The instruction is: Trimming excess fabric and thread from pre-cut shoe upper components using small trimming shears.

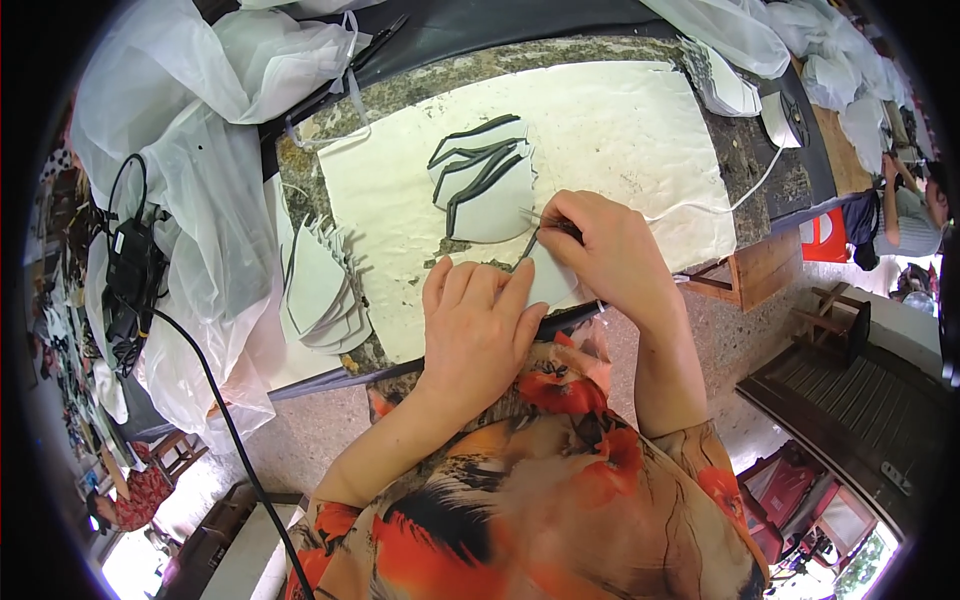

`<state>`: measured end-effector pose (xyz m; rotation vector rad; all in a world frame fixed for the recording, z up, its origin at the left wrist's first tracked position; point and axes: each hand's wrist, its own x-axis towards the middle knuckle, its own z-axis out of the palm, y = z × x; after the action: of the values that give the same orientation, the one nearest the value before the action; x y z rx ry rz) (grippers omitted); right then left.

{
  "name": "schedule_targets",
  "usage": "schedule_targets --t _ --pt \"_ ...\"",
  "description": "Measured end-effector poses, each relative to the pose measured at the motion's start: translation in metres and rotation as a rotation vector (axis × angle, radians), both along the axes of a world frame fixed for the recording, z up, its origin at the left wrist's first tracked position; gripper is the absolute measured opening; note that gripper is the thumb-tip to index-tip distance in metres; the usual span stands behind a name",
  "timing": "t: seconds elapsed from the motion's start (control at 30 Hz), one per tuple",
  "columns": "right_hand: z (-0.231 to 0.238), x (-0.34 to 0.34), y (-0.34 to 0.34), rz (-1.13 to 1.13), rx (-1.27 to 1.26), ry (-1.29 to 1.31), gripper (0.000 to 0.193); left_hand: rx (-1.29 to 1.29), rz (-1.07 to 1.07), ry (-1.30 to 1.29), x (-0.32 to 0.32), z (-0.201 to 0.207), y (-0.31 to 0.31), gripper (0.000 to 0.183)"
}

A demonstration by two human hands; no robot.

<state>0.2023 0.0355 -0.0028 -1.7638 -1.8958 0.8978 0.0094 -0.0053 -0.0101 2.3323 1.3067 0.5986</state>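
Nearest to the camera is the floral shirt (pixel 520 500), coloured orange, red and black. The left hand (pixel 475 315) rests with fingers slightly apart, its index finger at the white panel (pixel 550 280), which lies at the near edge of the pale sheet (pixel 630 125). The right hand (pixel 605 245) pinches a slim pointed tool (pixel 527 212) beside this panel. Beyond, black-edged panels (pixel 490 205) overlap.

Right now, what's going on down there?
A person's left hand rests at a white piece on the cream sheet. The right hand pinches a slim pointed tool by the piece's dark edge. Overlapping black-edged pieces lie just beyond, and a stack of white pieces lies to the left.
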Motion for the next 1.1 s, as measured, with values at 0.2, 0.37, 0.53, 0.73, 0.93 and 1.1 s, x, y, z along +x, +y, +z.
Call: schedule_targets --t 0.2,0.37,0.53,0.73,0.93,1.1 --pt "-0.002 0.003 0.004 -0.032 -0.025 0.048 0.017 0.01 -0.015 0.028 0.002 -0.001 0.004 0.039" --pt "-0.003 0.005 0.008 -0.06 -0.032 0.045 0.019 0.016 -0.024 0.062 0.005 -0.003 0.006 0.04" --pt "0.0 0.007 0.014 -0.067 -0.061 0.04 0.02 0.029 -0.036 0.099 0.007 -0.002 0.008 0.044" --pt "-0.002 0.009 0.017 -0.068 -0.059 0.034 0.02 -0.008 -0.047 0.132 0.01 0.001 0.011 0.048" --pt "-0.002 0.012 0.021 -0.09 -0.06 0.035 0.022 0.011 -0.066 0.165 0.014 0.002 0.015 0.05" --pt "-0.004 0.013 0.021 -0.092 -0.072 0.048 0.023 0.0 -0.058 0.199 0.015 0.003 0.015 0.051"
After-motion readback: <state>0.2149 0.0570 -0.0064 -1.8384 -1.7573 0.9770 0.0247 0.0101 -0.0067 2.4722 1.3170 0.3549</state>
